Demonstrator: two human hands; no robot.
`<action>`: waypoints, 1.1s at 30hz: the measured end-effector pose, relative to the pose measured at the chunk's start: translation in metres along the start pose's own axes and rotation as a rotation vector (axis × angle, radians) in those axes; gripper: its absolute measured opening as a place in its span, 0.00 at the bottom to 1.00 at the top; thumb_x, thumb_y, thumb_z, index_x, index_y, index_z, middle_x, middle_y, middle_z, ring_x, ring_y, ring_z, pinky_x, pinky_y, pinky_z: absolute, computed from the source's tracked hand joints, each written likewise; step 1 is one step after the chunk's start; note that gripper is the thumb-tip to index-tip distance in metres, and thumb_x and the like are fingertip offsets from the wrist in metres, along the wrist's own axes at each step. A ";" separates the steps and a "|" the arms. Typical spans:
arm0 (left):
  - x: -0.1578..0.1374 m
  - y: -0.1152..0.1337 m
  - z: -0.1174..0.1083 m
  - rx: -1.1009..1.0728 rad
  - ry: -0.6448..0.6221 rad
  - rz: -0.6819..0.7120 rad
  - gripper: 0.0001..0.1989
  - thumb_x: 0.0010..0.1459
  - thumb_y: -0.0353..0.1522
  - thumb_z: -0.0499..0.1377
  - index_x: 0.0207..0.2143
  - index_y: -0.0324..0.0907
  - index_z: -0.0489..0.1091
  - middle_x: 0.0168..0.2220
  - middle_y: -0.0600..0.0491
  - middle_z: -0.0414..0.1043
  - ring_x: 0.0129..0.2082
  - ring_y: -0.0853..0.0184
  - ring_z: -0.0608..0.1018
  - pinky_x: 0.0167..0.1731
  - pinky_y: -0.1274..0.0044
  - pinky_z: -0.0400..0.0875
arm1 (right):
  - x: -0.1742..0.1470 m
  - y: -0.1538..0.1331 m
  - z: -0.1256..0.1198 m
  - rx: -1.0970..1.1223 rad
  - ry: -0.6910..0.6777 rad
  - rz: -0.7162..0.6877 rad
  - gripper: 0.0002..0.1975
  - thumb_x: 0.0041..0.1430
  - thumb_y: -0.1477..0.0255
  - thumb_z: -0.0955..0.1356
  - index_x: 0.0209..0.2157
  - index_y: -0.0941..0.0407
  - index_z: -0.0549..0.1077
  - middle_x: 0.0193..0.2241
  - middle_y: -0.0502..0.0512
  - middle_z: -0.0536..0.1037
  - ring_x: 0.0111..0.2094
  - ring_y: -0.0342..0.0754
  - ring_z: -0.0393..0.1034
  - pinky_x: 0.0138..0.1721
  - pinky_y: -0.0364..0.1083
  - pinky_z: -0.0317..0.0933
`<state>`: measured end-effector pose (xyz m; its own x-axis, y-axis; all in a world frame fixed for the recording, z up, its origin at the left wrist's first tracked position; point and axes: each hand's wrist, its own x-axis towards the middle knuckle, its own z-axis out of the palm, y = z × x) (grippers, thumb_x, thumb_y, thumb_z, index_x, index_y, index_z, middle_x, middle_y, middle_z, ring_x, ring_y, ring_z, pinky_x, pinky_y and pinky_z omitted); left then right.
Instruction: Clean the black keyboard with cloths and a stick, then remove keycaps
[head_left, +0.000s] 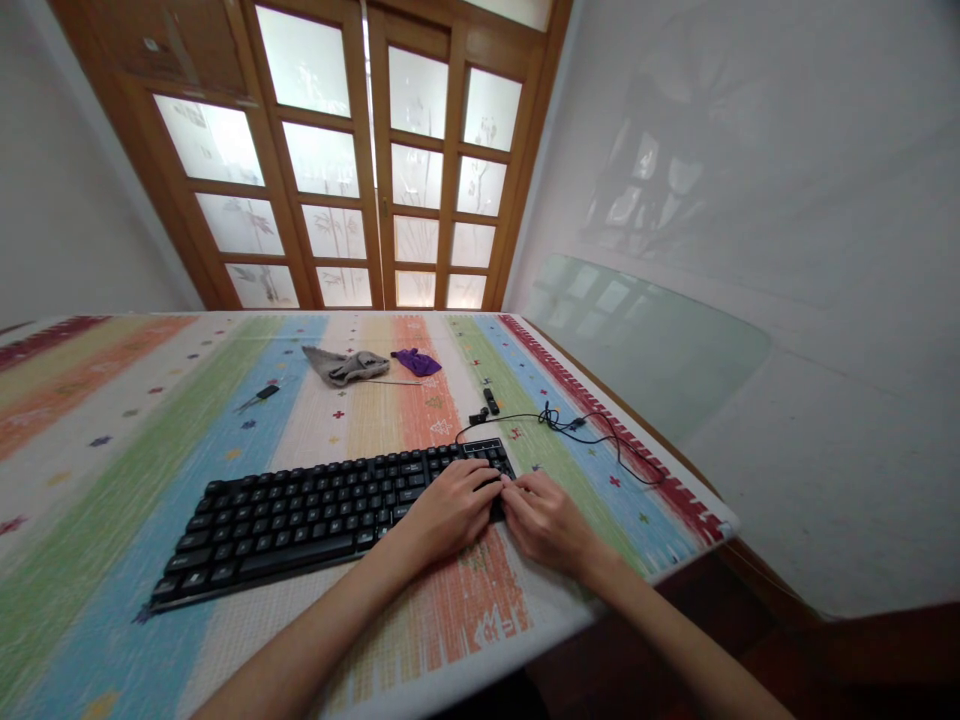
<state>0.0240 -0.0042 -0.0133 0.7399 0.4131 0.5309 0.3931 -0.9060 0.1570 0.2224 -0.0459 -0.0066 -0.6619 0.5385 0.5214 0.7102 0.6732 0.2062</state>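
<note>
A black keyboard (300, 510) lies at a slant on the striped tablecloth. Over its number pad at the right end rests my left hand (457, 508), fingers bent and drawn together, covering several keys. My right hand (546, 522) is closed at the keyboard's right edge, thumb and fingers pinched. The fingertips of both hands meet there; whatever is between them is too small and hidden to make out. From behind the keyboard a thin black cable (517, 416) runs off to the right and lies in a loose tangle.
Beyond the keyboard lie a grey cloth (346, 367), a purple cloth (417, 362) and a thin stick (397, 382). Small black objects (491, 402) sit near the cable. A black-ended tool (266, 393) lies left. A wall (825, 400) borders the table's right side.
</note>
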 end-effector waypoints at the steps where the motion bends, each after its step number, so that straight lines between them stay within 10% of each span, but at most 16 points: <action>1: 0.000 0.000 0.001 0.011 -0.003 0.003 0.15 0.61 0.25 0.54 0.50 0.39 0.70 0.51 0.45 0.74 0.56 0.57 0.72 0.56 0.63 0.68 | 0.000 -0.002 0.001 -0.025 -0.019 -0.009 0.10 0.62 0.80 0.61 0.33 0.59 0.73 0.29 0.60 0.75 0.32 0.51 0.65 0.36 0.50 0.62; 16: 0.001 -0.001 -0.004 -0.158 0.018 -0.112 0.12 0.61 0.26 0.57 0.47 0.41 0.73 0.50 0.48 0.76 0.53 0.58 0.73 0.57 0.63 0.67 | 0.024 0.052 0.001 0.389 0.123 0.275 0.05 0.60 0.76 0.67 0.33 0.55 0.76 0.29 0.55 0.77 0.34 0.50 0.71 0.38 0.49 0.65; 33: 0.002 -0.003 -0.007 -0.334 0.069 -0.204 0.14 0.56 0.26 0.60 0.46 0.41 0.74 0.49 0.46 0.76 0.51 0.59 0.75 0.54 0.63 0.69 | 0.092 0.107 0.074 0.270 -0.125 0.244 0.08 0.53 0.81 0.68 0.31 0.56 0.80 0.30 0.56 0.82 0.38 0.53 0.69 0.43 0.50 0.62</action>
<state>0.0205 -0.0016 -0.0068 0.6221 0.5909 0.5137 0.3204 -0.7907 0.5216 0.2204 0.1130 0.0024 -0.5169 0.7459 0.4201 0.7728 0.6177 -0.1458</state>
